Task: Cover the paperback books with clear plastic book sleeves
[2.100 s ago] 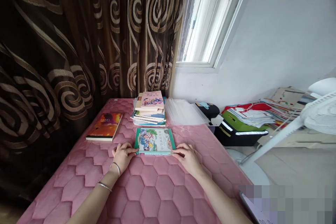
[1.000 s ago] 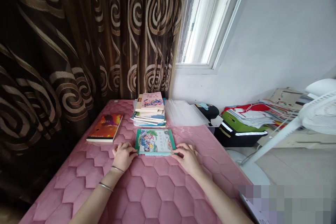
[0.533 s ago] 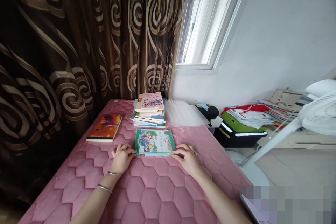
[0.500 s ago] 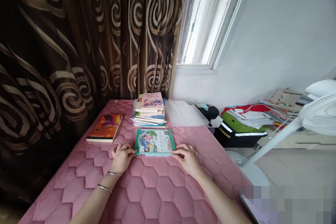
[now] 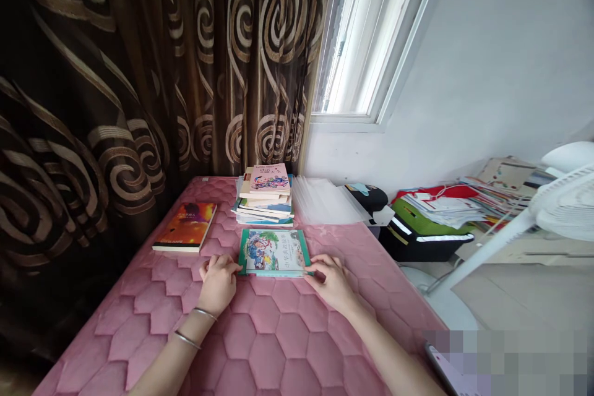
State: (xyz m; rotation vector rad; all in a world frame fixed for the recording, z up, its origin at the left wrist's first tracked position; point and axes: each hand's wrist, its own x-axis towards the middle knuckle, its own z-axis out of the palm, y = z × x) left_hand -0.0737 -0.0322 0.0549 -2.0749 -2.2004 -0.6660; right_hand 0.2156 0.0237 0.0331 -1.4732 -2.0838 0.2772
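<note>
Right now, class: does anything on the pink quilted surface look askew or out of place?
Only the stack of books: its volumes are fanned unevenly. The green-bordered book between the left hand and right hand lies flat and square.

Blurred patch (image 5: 508,362) at lower right; fan (image 5: 563,201) cut off by right edge.
</note>
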